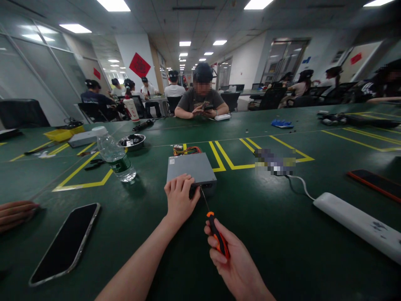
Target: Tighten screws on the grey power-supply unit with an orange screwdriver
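A grey computer power supply (191, 165) lies on the green table in front of me, its bundle of coloured cables (188, 151) at the far side. My left hand (180, 194) grips its near left part, fingers over the top and thumb at the near face. In my right hand (230, 251) is a screwdriver (217, 234) with an orange and black handle, fingers wrapped round it. Its thin shaft points up and away, and the tip is at the near face of the power supply, close to my left thumb. Whether the tip sits in a screw I cannot tell.
A water bottle (115, 156) and a metal bowl (133, 143) stand to the left. A phone (65, 242) lies nearer on the left, with another person's fingers (15, 214) at the edge. A white power strip (357, 221) lies right. A person (202, 98) sits opposite.
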Motion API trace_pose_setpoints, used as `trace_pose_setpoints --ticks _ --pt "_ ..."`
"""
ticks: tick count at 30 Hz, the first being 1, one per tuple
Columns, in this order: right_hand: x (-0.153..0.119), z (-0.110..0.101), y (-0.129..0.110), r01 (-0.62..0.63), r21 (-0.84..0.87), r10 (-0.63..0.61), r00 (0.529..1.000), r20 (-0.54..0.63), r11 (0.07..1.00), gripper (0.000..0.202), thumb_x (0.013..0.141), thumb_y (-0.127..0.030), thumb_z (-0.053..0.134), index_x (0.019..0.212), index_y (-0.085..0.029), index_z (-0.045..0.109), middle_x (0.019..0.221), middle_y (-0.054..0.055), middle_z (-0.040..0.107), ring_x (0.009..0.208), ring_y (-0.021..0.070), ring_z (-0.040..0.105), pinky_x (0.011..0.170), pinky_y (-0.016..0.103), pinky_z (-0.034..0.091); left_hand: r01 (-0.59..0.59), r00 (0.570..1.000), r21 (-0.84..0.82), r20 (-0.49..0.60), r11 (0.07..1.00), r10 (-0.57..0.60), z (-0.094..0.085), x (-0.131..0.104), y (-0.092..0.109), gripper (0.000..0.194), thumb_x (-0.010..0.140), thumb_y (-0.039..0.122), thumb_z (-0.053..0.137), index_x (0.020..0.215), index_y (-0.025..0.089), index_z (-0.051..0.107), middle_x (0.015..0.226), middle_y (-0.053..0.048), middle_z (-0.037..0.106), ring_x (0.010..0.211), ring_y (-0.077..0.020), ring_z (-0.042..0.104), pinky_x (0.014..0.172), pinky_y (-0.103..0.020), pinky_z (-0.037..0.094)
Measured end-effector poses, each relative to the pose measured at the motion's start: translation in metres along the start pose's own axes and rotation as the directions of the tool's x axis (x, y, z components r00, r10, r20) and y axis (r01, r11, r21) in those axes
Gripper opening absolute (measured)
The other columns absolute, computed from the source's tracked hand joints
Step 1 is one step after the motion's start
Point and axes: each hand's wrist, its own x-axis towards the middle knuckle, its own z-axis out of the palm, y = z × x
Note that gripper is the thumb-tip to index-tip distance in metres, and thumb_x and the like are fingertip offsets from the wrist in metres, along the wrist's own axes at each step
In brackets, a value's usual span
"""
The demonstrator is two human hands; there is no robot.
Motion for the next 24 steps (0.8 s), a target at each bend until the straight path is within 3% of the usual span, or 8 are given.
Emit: trace_pose_setpoints --ticks 4,11,18,24 --pt "0.0019 -0.0012 0.0001 -0.039 -0.009 0.038 0.998 -0.045 0.999 0.019 0.080 -0.023 0.063 0.089 -0.007 0.062 0.070 0.005 0.058 0.046 0.0040 0.045 0.031 0.011 0.025 0.008 1.000 0.000 0.003 1.000 -0.008 0.0001 -0.0001 0.0003 0.019 0.079 0.029 0.056 0.096 0.022 0.056 0.105 -0.006 0.062 0.103 -0.0236 0.051 0.087 -0.040 0.030" --pt "0.0016 -0.0014 0.0015 0.069 -0.023 -0.070 0.997 -0.033 0.997 0.022 0.066 -0.020 0.077 0.077 -0.011 0.060 0.070 0.002 0.058 0.048 0.0039 0.046 0.032 0.010 0.025 -0.004 1.000 -0.005 -0.021 1.000 0.004 -0.0001 0.0002 0.0008 0.017 0.079 0.029 0.056 0.095 0.023 0.055 0.103 -0.006 0.062 0.101 -0.0236 0.053 0.087 -0.041 0.030" --pt "0.0003 0.0038 -0.0001 -0.033 -0.068 0.028 0.997 -0.065 0.997 0.019 0.086 -0.026 0.058 0.088 -0.007 0.062 0.072 0.007 0.060 0.051 0.0060 0.050 0.033 0.011 0.029 -0.004 1.000 -0.008 -0.013 1.000 0.004 -0.0005 0.0007 0.0013 0.018 0.078 0.028 0.057 0.095 0.023 0.056 0.103 -0.006 0.062 0.102 -0.0240 0.053 0.087 -0.041 0.030" --pt "0.0010 0.0042 0.0001 0.006 -0.063 -0.007 1.000 -0.027 0.998 0.018 0.074 -0.023 0.071 0.078 -0.011 0.059 0.067 0.001 0.057 0.047 0.0041 0.047 0.032 0.010 0.024 -0.010 1.000 0.002 -0.018 1.000 0.010 -0.0005 0.0012 0.0012 0.017 0.079 0.028 0.056 0.094 0.023 0.056 0.103 -0.006 0.062 0.101 -0.0238 0.053 0.086 -0.041 0.031"
